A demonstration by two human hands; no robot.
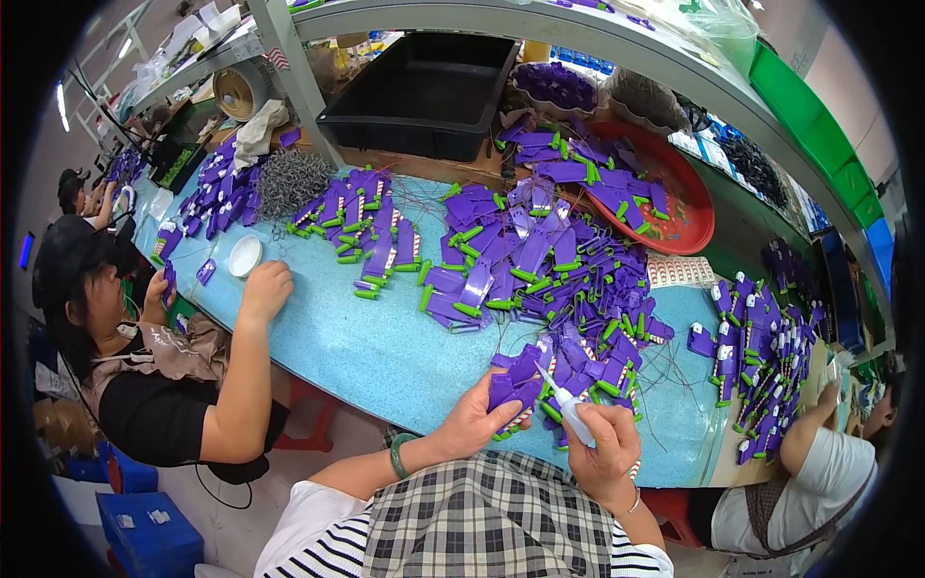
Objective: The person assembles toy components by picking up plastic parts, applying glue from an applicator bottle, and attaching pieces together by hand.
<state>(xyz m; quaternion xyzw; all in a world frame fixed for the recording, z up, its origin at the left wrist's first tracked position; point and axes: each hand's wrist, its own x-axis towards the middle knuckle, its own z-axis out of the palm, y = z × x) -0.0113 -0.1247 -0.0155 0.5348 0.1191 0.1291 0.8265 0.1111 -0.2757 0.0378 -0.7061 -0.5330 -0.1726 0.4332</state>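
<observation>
Purple pieces are pinched in the left hand; the right hand, curled around a white bottle, holds its nozzle beside them, apparently dispensing. Next likely calls for a light squeeze. Beyond both hands, a pile covers the counter.

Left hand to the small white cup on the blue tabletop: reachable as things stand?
Probably not readily: the left hand holds at least one purple piece, and the white cup sits well off to the left, with a co-worker's hand right beside it.
</observation>
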